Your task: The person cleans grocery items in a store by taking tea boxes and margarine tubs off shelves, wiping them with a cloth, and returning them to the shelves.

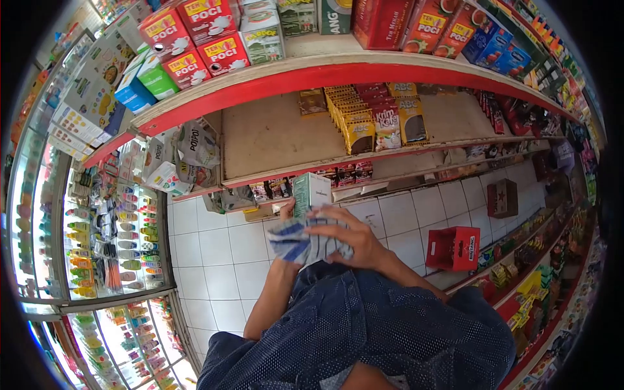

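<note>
The left hand [286, 209] has its fingers against the left side of a green-and-white box [314, 193], which stands upright in front of the shelf edge, above the tiled floor [216, 247]. The grip looks closed on the box, but a striped blue-and-grey cloth [289, 242] covers most of the palm and the box's lower end, so how far the fingers wrap around cannot be told. The right hand [354, 240] lies over the cloth from the right, fingers bent and holding it bunched; its upper fingers are blurred, and its thumb is hard to make out. The small print on the box is unreadable.

Beyond the hands, the middle shelf [273, 140] carries coffee sachets [359, 123], the rows behind overlapped by those in front. Red tea boxes [214, 55] on the upper shelf are cut off at the far edge. To the right, a red crate [454, 248] sits on the floor. Farther right, the goods fade into the dark round border, too small to identify.
</note>
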A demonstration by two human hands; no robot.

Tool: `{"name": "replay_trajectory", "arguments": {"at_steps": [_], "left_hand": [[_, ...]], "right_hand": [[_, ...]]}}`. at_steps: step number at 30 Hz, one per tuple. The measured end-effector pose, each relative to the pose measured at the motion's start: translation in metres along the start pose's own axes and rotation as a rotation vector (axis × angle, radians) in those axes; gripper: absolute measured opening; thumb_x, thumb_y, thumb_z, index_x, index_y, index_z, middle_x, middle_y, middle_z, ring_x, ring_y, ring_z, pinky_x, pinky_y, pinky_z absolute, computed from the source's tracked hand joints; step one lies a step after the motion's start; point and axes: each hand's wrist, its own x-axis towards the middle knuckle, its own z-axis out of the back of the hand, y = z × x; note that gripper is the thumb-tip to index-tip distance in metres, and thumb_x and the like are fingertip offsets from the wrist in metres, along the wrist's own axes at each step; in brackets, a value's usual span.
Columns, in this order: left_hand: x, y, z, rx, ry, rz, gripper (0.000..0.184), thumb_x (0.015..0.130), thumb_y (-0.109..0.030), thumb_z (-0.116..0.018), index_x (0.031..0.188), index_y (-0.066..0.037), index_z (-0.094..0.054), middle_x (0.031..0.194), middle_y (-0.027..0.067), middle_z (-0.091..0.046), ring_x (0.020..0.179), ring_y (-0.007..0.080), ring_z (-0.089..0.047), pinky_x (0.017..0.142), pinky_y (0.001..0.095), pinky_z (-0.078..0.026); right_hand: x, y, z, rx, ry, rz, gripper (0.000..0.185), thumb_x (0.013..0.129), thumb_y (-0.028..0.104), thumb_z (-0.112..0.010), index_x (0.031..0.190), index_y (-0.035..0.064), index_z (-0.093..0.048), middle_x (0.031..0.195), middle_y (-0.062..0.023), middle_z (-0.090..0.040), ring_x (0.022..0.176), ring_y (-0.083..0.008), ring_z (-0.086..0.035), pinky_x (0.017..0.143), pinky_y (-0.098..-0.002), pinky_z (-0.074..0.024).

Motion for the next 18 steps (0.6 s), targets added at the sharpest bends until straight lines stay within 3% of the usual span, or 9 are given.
{"name": "replay_trajectory", "arguments": {"at_steps": [2,6,8,10,11,12,14,16,18], "left_hand": [[-0.013,0.02,-0.047,0.476,-0.396,-0.169,0.056,0.1,-0.048,-0.046,0.132,-0.004,-0.055,0.12,0.0149,-0.066,0.103,0.0249,-0.068,0.091,0.0385,-0.056],[-0.017,0.015,-0.057,0.65,-0.403,-0.016,0.056,0.102,-0.046,-0.042,0.135,-0.003,-0.054,0.122,0.0141,-0.065,0.106,0.0236,-0.068,0.091,0.0365,-0.057],[-0.013,0.012,-0.037,0.642,-0.365,-0.027,0.057,0.101,-0.047,-0.041,0.134,-0.003,-0.054,0.121,0.0153,-0.066,0.106,0.0243,-0.068,0.092,0.0371,-0.057],[-0.015,0.016,-0.02,0.38,-0.339,-0.207,0.056,0.101,-0.046,-0.038,0.133,-0.003,-0.055,0.116,0.0153,-0.067,0.103,0.0255,-0.068,0.091,0.0362,-0.057],[-0.01,-0.007,-0.02,0.087,0.029,-0.037,0.053,0.102,-0.044,-0.039,0.131,-0.003,-0.055,0.117,0.0152,-0.067,0.103,0.0268,-0.068,0.092,0.038,-0.057],[-0.01,-0.009,-0.016,0.404,-0.259,-0.236,0.052,0.103,-0.043,-0.037,0.133,-0.004,-0.054,0.119,0.0161,-0.066,0.105,0.0274,-0.068,0.093,0.0402,-0.057],[-0.016,-0.004,-0.012,0.03,0.02,-0.115,0.052,0.104,-0.042,-0.035,0.135,-0.003,-0.051,0.12,0.016,-0.066,0.104,0.0262,-0.068,0.091,0.0406,-0.058],[-0.023,0.015,-0.039,0.628,-0.473,-0.227,0.056,0.104,-0.045,-0.033,0.137,-0.003,-0.051,0.12,0.0146,-0.066,0.103,0.0248,-0.069,0.087,0.0378,-0.058],[-0.024,0.014,-0.046,0.671,-0.542,-0.164,0.056,0.104,-0.043,-0.032,0.138,-0.003,-0.051,0.123,0.0144,-0.065,0.104,0.0241,-0.069,0.085,0.0355,-0.058]], "right_hand": [[0.004,-0.017,0.004,-0.026,-0.031,0.033,0.052,0.078,0.008,-0.077,0.128,0.0105,-0.063,0.126,-0.0153,-0.065,0.131,-0.0395,-0.052,0.109,-0.0455,-0.044],[0.011,-0.03,0.014,-0.007,-0.278,-0.29,0.055,0.077,0.009,-0.077,0.13,0.0115,-0.062,0.129,-0.0151,-0.064,0.132,-0.0415,-0.051,0.109,-0.0473,-0.043],[0.004,-0.016,0.01,-0.098,-0.197,-0.153,0.056,0.076,0.006,-0.078,0.13,0.0108,-0.063,0.129,-0.0156,-0.063,0.132,-0.0397,-0.051,0.11,-0.0484,-0.0424],[-0.008,-0.01,-0.003,-0.054,-0.074,-0.082,0.057,0.074,0.006,-0.079,0.129,0.0139,-0.064,0.133,-0.0148,-0.06,0.134,-0.0357,-0.051,0.113,-0.0491,-0.0409],[-0.009,-0.005,-0.009,0.033,0.043,0.015,0.058,0.074,0.007,-0.08,0.128,0.0156,-0.065,0.135,-0.014,-0.059,0.135,-0.0348,-0.05,0.113,-0.0495,-0.0403],[-0.008,-0.003,-0.013,0.118,0.157,0.113,0.059,0.073,0.007,-0.081,0.128,0.0173,-0.066,0.138,-0.0132,-0.057,0.135,-0.034,-0.05,0.114,-0.05,-0.0396],[-0.002,-0.015,-0.01,0.096,0.193,0.114,0.06,0.071,0.008,-0.083,0.128,0.0187,-0.066,0.14,-0.0118,-0.056,0.134,-0.0329,-0.051,0.113,-0.0498,-0.0406],[0.01,-0.03,-0.004,-0.059,0.01,0.094,0.057,0.072,0.008,-0.081,0.126,0.0179,-0.067,0.14,-0.012,-0.056,0.132,-0.0322,-0.052,0.112,-0.0499,-0.0418],[0.022,-0.034,0.009,-0.169,-0.097,0.093,0.05,0.076,0.006,-0.078,0.124,0.0139,-0.066,0.132,-0.0131,-0.06,0.122,-0.0336,-0.059,0.106,-0.0458,-0.0466]]}}
